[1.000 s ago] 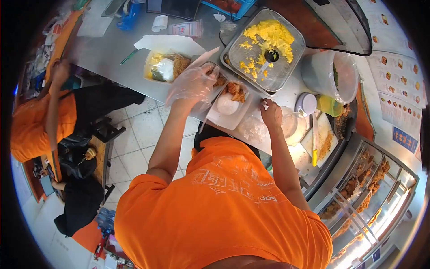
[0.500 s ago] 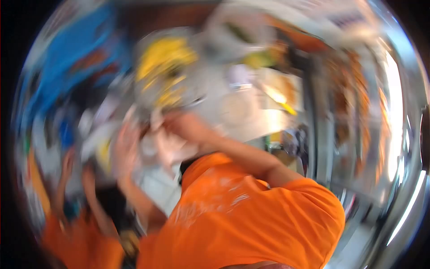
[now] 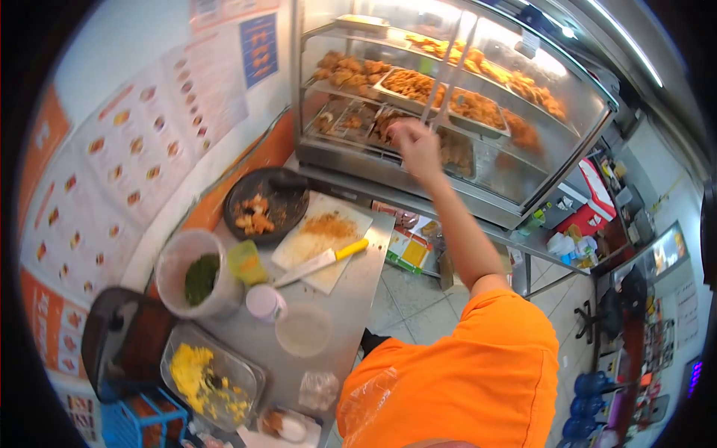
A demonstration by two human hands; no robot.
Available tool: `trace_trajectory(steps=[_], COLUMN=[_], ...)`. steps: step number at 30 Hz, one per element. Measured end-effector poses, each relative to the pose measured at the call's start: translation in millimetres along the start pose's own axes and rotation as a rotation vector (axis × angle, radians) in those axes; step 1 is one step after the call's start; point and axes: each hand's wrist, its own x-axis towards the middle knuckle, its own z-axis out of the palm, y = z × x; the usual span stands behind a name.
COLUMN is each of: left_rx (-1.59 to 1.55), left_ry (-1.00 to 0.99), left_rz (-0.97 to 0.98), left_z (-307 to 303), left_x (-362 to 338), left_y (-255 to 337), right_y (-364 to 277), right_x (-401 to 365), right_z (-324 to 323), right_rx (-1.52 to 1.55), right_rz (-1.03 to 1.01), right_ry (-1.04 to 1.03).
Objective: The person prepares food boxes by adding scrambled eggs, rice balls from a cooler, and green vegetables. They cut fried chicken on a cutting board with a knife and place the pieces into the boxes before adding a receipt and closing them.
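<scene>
My right hand (image 3: 415, 146) is stretched out to the glass warming cabinet (image 3: 515, 187) and is closed on the lower end of long metal tongs (image 3: 448, 67), which point up across the trays of fried chicken (image 3: 441, 93). Of my left hand (image 3: 367, 399) only a crinkled clear plastic glove shows, low against my orange shirt; its fingers cannot be made out.
A steel counter (image 3: 351, 299) carries a white cutting board (image 3: 302, 254) with a yellow-handled knife (image 3: 321, 261), a dark pan of fried pieces (image 3: 265, 205), a tub of greens (image 3: 198, 280), cups and a tray of yellow rice (image 3: 209, 373). Tiled floor lies to the right.
The view swung from the packing counter round to the warming cabinet. My right hand left the food boxes and now grips the tongs at the cabinet.
</scene>
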Motion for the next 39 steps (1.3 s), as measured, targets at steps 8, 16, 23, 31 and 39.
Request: trace_trajectory(steps=[8, 16, 23, 31, 39], left_rx=[-0.080, -0.168, -0.422, -0.123, -0.903], left_ry=[-0.238, -0.468, -0.555, -0.355, -0.422], left_rz=[0.209, 0.246, 0.041, -0.110, -0.402], left_z=[129, 215, 235, 171, 182], left_x=[11, -14, -50, -74, -102], left_y=[125, 168, 180, 175, 121], right_y=[125, 151, 217, 258, 28], right_x=[156, 234, 281, 302, 66], right_z=[-222, -238, -195, -144, 149], right_rx=[-0.261, -0.247, -0.300, -0.700, -0.135], right_rz=[0.146, -0.242, -0.327, -0.245, -0.269], right_ry=[0.442, 0.768, 1.118, 0.930, -0.146])
